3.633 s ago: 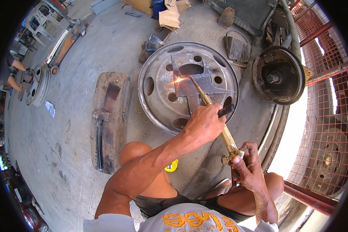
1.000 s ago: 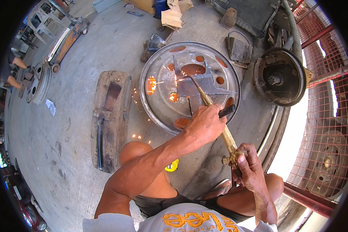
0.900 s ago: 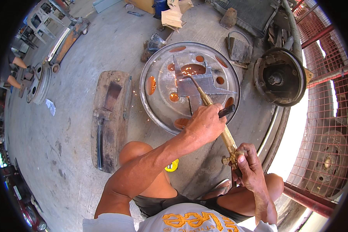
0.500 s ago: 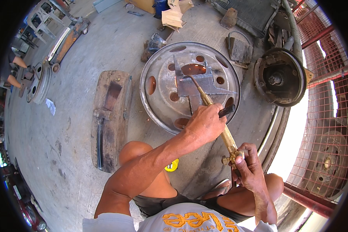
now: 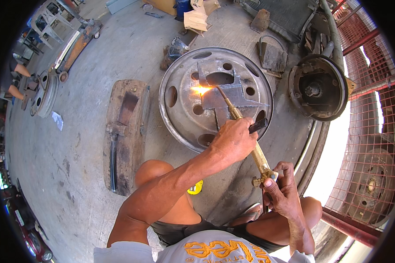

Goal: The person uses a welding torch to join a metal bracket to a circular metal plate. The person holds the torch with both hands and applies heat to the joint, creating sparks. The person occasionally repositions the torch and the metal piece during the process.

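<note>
Torch: brass, with a knurled cylindrical body, a narrower neck and a dark, bent tip; a black lever juts out beside the grip. Bright yellow-orange flame at the tip, by the left part of a flat steel plate. Plate: grey, angular, pointed arms, rough-cut edges. It lies on a round steel wheel, dull and scuffed, pierced by round and oval holes.

Floor: grey concrete, stained. To the left, a black-handled hammer rests on a worn brown block. To the right, a rusty drum-shaped part near red wire mesh. Torn cardboard at the far side; another person's forearms at far left, near a second wheel.

Grip: left hand wrapped around the torch's forward body, fingers closed. Right hand pinches the valve end, thumb against fingers. Torch lies across both hands, tip pointing away from the person; plate sits just beyond the left hand.
</note>
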The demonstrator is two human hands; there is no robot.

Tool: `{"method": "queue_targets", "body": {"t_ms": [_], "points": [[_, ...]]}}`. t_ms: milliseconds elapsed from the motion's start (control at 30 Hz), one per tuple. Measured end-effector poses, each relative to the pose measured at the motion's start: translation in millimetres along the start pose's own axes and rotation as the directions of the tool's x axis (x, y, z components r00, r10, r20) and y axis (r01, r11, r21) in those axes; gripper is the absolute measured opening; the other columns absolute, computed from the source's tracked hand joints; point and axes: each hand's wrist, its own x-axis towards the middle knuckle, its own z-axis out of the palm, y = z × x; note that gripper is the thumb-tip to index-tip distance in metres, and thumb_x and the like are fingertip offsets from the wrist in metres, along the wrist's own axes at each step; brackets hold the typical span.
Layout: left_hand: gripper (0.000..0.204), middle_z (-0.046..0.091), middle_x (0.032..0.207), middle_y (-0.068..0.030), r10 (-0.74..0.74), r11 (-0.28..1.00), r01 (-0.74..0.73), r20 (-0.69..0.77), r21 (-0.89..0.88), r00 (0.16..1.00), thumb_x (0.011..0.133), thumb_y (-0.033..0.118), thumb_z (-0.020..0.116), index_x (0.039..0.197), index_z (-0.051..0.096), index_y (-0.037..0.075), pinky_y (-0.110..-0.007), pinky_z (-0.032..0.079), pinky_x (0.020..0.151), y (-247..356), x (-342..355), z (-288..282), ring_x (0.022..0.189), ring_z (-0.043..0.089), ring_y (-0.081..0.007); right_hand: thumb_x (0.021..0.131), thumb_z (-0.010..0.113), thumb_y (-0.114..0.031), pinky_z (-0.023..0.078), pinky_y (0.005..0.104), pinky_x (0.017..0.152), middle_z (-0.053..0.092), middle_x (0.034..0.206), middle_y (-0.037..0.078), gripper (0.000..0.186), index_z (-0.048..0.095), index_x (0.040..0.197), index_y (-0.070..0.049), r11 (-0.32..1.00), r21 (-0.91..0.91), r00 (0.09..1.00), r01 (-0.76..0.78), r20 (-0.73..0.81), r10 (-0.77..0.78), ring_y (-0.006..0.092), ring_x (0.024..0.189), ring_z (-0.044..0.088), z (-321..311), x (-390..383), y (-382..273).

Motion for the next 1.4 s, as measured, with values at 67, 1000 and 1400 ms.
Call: {"method": "queue_targets", "body": {"t_ms": [67,1000,1400], "points": [[0.025,0.073,0.075,-0.0187,-0.016,1.000,0.016,0.010,0.007,1.000,0.102,0.017,0.063,0.115,0.068,-0.004,-0.045,0.061,0.065,0.5,-0.1,-0.6,0.064,0.077,-0.0303,0.109,0.069,-0.028,0.042,0.0237,0.037,0.067,0.101,0.017,0.042,0.032,0.127,-0.016,1.000,-0.004,1.000,-0.012,-0.003,0.012,0.0091,0.051,0.057,-0.1,-0.3,-0.5],[0.026,0.073,0.075,-0.0201,0.006,1.000,-0.006,-0.001,0.016,1.000,0.101,0.017,0.064,0.116,0.068,-0.005,-0.046,0.061,0.066,1.0,-0.7,-0.7,0.067,0.078,-0.0320,0.109,0.067,-0.033,0.041,0.0233,0.040,0.066,0.100,0.014,0.041,0.035,0.127,-0.014,1.000,0.004,1.000,-0.004,0.002,0.004,0.0084,0.051,0.056,-0.2,-1.4,0.0],[0.024,0.072,0.074,-0.0198,0.011,1.000,-0.011,0.006,0.001,1.000,0.102,0.016,0.064,0.113,0.067,-0.006,-0.045,0.061,0.064,-0.3,0.1,-0.5,0.065,0.077,-0.0309,0.110,0.066,-0.036,0.041,0.0243,0.041,0.066,0.100,0.014,0.041,0.037,0.128,-0.013,1.000,0.017,1.000,-0.012,0.014,0.012,0.0094,0.051,0.055,-0.9,-2.1,-2.1]]}}
